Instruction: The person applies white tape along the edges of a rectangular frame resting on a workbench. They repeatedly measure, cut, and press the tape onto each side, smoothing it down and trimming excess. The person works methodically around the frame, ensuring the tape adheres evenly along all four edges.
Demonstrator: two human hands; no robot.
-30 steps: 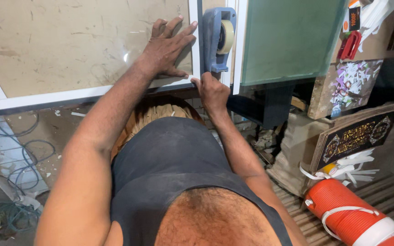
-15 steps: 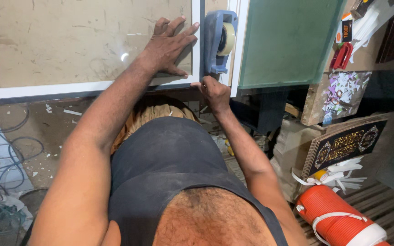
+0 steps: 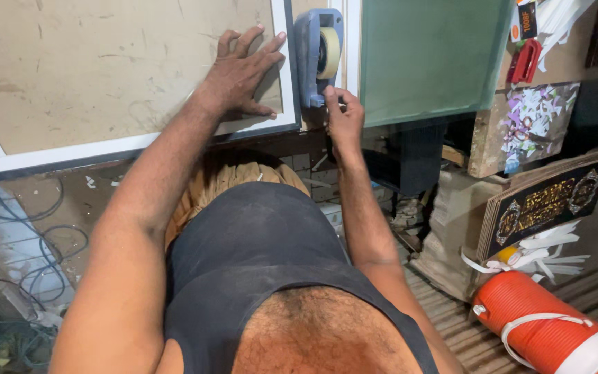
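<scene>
Cluttered workshop | tape dispenser (image 3: 318,57) upright, long axis vertical | right hand (image 3: 342,119) pinching its base | left hand (image 3: 240,73) spread on board (image 3: 105,69)

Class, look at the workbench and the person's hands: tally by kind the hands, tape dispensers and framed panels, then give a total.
Hands: 2, left hand flat on the brown panel, right hand at the tape dispenser
Tape dispensers: 1
Framed panels: 2, brown and green panel
Total: 5

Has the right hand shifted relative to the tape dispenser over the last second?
Yes. The right hand has moved up the lower edge of the blue tape dispenser; its fingertips now touch the dispenser's bottom, where before they sat lower, by the white frame corner.
</scene>
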